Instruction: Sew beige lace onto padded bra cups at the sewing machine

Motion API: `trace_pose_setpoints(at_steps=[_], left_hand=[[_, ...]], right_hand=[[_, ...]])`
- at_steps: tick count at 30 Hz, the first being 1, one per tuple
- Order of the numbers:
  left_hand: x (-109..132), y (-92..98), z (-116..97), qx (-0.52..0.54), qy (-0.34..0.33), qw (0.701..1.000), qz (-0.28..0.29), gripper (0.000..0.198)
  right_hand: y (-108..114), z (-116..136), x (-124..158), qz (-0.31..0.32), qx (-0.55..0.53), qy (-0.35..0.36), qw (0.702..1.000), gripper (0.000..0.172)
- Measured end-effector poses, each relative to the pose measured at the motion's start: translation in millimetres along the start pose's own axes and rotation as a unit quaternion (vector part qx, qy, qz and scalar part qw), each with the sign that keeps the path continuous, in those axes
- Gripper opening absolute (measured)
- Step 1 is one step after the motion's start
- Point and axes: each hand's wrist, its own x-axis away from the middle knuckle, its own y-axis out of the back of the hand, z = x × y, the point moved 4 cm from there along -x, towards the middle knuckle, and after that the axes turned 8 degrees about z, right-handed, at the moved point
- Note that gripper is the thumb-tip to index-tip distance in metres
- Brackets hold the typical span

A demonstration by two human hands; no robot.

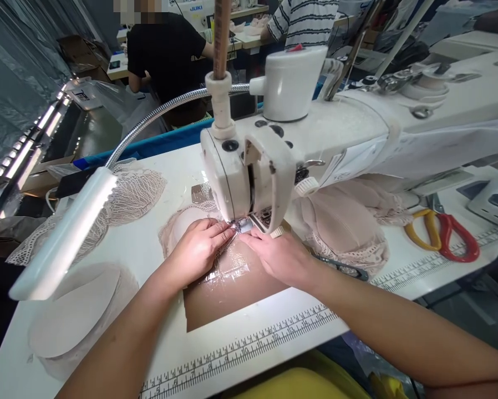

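Note:
At the needle area of a white sewing machine (336, 119), both hands work close to the presser foot (244, 225). My left hand (199, 246) is closed, its fingers pressing a pale pink lace bra cup (181, 224) down just left of the foot. From the other side, my right hand (282, 256) reaches in with fingers bent together, gripping the edge of the work beside the foot; its fingertips are partly hidden. Beneath the hands lies a brown sheet (232, 299) with shiny clear tape across it.
More lace cups (135, 194) and a smooth pale cup (76, 316) lie at left, under a lamp (66, 238). Lace pieces (340, 221), a dark-handled tool (344, 268) and yellow-and-red-handled scissors (457, 238) lie at right. A ruler strip (240, 352) runs along the front edge. Two people work behind.

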Motion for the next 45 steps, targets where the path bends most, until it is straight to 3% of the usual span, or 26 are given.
trace_pose_setpoints(at_steps=[9, 14, 18, 23, 30, 34, 39, 45], left_hand=[[-0.6, -2.4, 5.0, 0.007, 0.011, 1.0, -0.005, 0.045], [3.7, 1.8, 3.2, -0.054, 0.054, 0.997, -0.009, 0.039], [10.0, 12.1, -4.5, -0.105, 0.125, 0.986, 0.02, 0.031], [14.6, 16.9, -20.0, -0.066, 0.162, 0.982, 0.075, 0.029], [8.8, 13.7, -34.0, 0.0, 0.106, 0.993, 0.048, 0.028], [7.0, 11.8, -38.6, 0.011, 0.06, 0.998, 0.033, 0.031], [7.4, 5.1, -36.5, -0.012, 0.049, 0.999, 0.017, 0.035], [7.1, 2.3, -32.0, -0.018, 0.043, 0.999, 0.01, 0.037]], right_hand=[[0.4, -1.5, 1.7, -0.022, -0.015, 0.008, 1.0, 0.043], [1.1, -2.3, 2.1, -0.026, -0.028, 0.004, 0.999, 0.041], [2.8, -4.0, 2.5, -0.042, -0.04, 0.0, 0.998, 0.036], [1.2, -7.6, 2.5, -0.063, -0.046, -0.005, 0.997, 0.031], [-2.1, -9.5, 3.8, -0.084, -0.054, 0.009, 0.995, 0.032], [1.7, -5.4, 4.9, -0.062, -0.045, 0.013, 0.997, 0.033], [4.5, 1.0, 3.9, -0.026, -0.026, 0.037, 0.999, 0.03], [2.2, 1.5, -0.6, -0.008, 0.003, 0.001, 1.0, 0.033]])
